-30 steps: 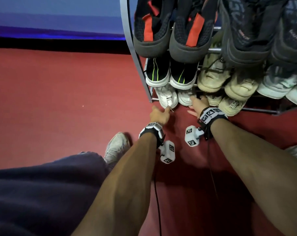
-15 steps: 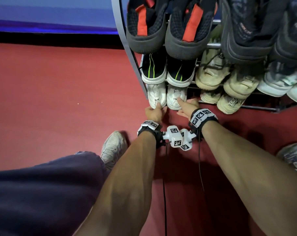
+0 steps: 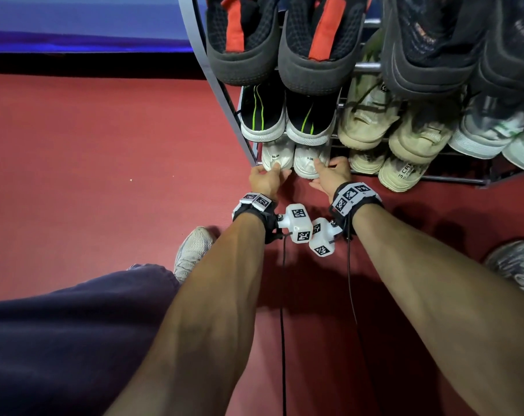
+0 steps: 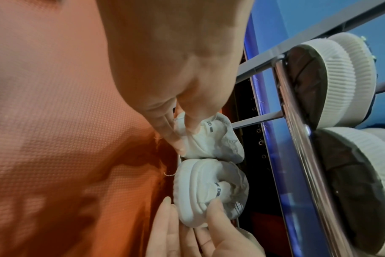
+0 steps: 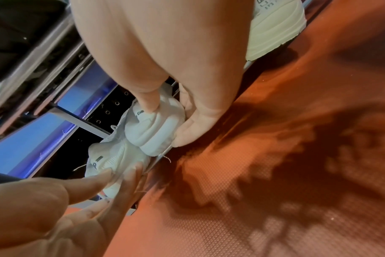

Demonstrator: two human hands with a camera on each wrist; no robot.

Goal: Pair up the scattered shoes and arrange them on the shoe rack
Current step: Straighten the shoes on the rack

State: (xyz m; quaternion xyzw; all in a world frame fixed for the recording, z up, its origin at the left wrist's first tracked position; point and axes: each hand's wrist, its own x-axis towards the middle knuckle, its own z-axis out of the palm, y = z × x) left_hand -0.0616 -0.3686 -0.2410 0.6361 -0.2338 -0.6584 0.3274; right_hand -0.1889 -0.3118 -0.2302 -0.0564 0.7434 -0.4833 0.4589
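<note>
A pair of white shoes stands side by side on the bottom tier of the grey shoe rack [image 3: 194, 46], heels toward me. My left hand [image 3: 274, 171] pinches the heel of the left white shoe [image 3: 277, 156], which also shows in the left wrist view [image 4: 211, 139]. My right hand [image 3: 320, 171] grips the heel of the right white shoe [image 3: 310, 160], thumb on top and fingers beneath [image 5: 154, 125]. The toes of both shoes are hidden under the tier above.
The rack also holds black-and-red shoes [image 3: 245, 34], black shoes with green stripes [image 3: 262, 115], beige pairs [image 3: 368, 121], dark shoes [image 3: 428, 40] and pale grey ones [image 3: 488, 130]. A loose grey shoe [image 3: 515, 265] lies on the red floor at right. My own foot [image 3: 193, 250] is at left.
My hands have drawn closer together, the right one shifting left onto the right white shoe's heel. The white pair now sits evenly side by side on the bottom tier.
</note>
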